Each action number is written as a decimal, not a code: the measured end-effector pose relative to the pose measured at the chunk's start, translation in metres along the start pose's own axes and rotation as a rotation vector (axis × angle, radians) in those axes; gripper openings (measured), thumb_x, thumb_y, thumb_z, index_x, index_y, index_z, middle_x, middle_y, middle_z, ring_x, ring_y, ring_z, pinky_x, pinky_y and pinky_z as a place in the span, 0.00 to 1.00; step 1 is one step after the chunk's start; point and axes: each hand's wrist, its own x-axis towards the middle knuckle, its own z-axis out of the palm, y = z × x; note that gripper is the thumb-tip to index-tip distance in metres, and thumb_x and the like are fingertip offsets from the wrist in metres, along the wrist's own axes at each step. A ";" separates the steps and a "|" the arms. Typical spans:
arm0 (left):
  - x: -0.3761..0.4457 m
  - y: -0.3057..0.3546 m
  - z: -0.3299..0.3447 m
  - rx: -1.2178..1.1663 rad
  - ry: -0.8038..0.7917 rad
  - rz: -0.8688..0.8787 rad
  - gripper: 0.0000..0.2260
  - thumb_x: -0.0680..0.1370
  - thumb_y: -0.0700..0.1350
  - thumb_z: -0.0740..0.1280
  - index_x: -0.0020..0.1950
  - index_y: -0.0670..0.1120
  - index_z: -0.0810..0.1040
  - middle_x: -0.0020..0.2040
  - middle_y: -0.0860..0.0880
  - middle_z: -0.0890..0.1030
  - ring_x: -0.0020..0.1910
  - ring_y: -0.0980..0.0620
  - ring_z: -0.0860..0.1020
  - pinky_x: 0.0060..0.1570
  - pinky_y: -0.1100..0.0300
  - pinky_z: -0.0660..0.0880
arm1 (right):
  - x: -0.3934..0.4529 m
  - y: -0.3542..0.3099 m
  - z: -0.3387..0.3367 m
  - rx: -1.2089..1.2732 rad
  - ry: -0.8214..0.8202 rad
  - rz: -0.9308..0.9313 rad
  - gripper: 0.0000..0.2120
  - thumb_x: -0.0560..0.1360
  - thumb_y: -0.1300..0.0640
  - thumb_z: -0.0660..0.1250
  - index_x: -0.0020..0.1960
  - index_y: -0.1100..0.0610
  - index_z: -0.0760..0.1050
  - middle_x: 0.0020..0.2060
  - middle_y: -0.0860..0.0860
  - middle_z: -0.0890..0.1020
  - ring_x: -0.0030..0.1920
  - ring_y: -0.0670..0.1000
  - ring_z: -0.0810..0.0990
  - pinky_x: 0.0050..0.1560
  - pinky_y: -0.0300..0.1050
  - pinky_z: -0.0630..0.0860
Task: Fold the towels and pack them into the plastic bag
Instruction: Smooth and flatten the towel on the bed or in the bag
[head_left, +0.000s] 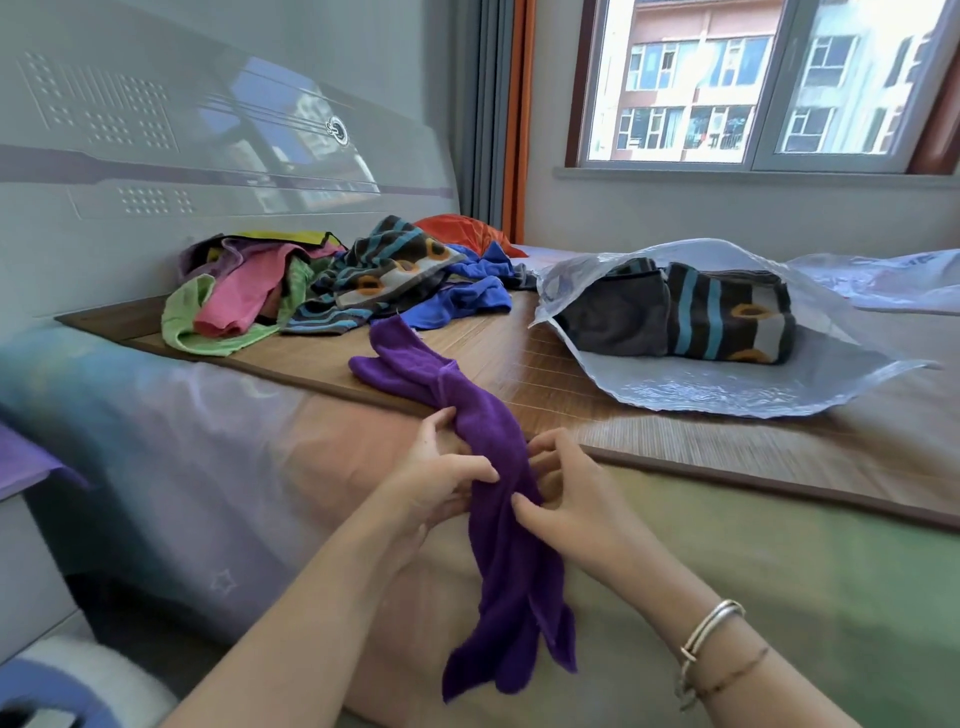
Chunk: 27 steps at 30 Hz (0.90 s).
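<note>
Purple towel (498, 467); striped grey-blue towel (727, 317) bagged.

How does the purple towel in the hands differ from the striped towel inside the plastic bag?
The purple towel is plain, bunched into a long unfolded strip that hangs over the bed edge; the striped towel is patterned, folded compact and lying flat. The purple one is gripped by both hands, the striped one already packed in the plastic bag. Both are towels.
</note>
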 end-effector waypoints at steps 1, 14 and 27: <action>0.002 -0.001 -0.003 -0.027 0.009 -0.013 0.30 0.73 0.35 0.70 0.71 0.50 0.63 0.49 0.46 0.82 0.36 0.52 0.80 0.37 0.58 0.78 | 0.002 -0.001 0.002 0.003 0.002 0.025 0.15 0.70 0.58 0.72 0.52 0.50 0.69 0.43 0.44 0.79 0.37 0.38 0.78 0.42 0.38 0.77; 0.001 0.004 -0.019 -0.163 0.137 0.094 0.04 0.77 0.44 0.69 0.47 0.46 0.74 0.45 0.44 0.81 0.40 0.51 0.81 0.46 0.56 0.81 | 0.007 -0.010 0.001 0.428 -0.086 0.176 0.05 0.75 0.66 0.68 0.50 0.64 0.74 0.42 0.58 0.80 0.40 0.48 0.78 0.40 0.35 0.75; -0.003 0.008 -0.005 -0.178 0.070 -0.050 0.12 0.73 0.28 0.67 0.55 0.38 0.76 0.47 0.40 0.82 0.37 0.49 0.81 0.32 0.59 0.79 | -0.005 0.001 -0.040 0.719 0.311 0.354 0.05 0.78 0.67 0.61 0.49 0.58 0.72 0.36 0.54 0.81 0.33 0.50 0.78 0.35 0.46 0.72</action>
